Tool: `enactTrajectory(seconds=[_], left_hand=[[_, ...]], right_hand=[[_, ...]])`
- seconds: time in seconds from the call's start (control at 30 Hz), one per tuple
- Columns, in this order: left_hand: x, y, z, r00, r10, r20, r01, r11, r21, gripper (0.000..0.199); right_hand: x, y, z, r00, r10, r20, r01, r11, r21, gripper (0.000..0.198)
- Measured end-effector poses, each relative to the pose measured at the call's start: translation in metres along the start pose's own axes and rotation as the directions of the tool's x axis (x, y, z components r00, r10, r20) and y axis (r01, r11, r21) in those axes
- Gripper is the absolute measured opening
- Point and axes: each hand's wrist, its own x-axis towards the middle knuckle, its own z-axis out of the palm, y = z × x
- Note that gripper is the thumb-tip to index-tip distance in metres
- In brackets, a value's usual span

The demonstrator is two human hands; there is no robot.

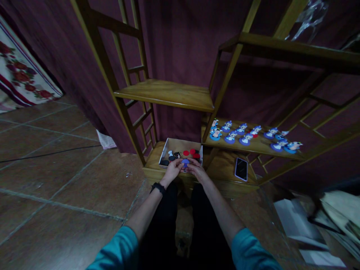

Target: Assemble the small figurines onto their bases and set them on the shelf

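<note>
Between my left hand (173,168) and my right hand (197,169) is a small purple round base (185,161), like those under the shelf figurines. Fingers of both hands close on it from either side, just over the front edge of an open cardboard box (182,141). Whether a figurine is attached to the base cannot be made out. Inside the box lie a red disc (186,153), other red and black round pieces, a small white piece (170,153) and a dark figurine (177,155). My hands hide the front of the box.
Several small figurines (246,138) on purple, blue and red bases stand on the right shelf (261,147). A phone (241,169) lies on the lower board. Wooden uprights and an upper shelf (168,92) frame the space. White papers (299,221) lie on the floor at right.
</note>
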Motion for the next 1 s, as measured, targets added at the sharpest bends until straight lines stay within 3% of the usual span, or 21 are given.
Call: enactTrajectory(seconds=[0.3,0.73,0.9,1.0], left_hand=[[0.005,-0.005,-0.005,0.998,-0.060,-0.026,0.061,0.998,0.011,0.025],[0.004,-0.004,-0.007,0.988,-0.129,-0.088,0.127,0.991,-0.032,0.024],[0.002,0.001,-0.009,0.974,-0.217,-0.071,0.205,0.968,-0.142,0.019],[0.000,0.001,-0.010,0.956,-0.280,-0.084,0.255,0.939,-0.231,0.016]], right_hand=[[0.004,0.007,0.008,0.999,-0.001,-0.032,-0.001,0.998,-0.057,0.030],[0.008,0.012,0.007,0.997,-0.073,-0.023,0.070,0.989,-0.134,0.033],[0.014,0.019,0.003,0.981,-0.167,-0.099,0.132,0.948,-0.289,0.025],[0.017,0.019,-0.001,0.957,-0.282,-0.063,0.239,0.897,-0.371,0.025]])
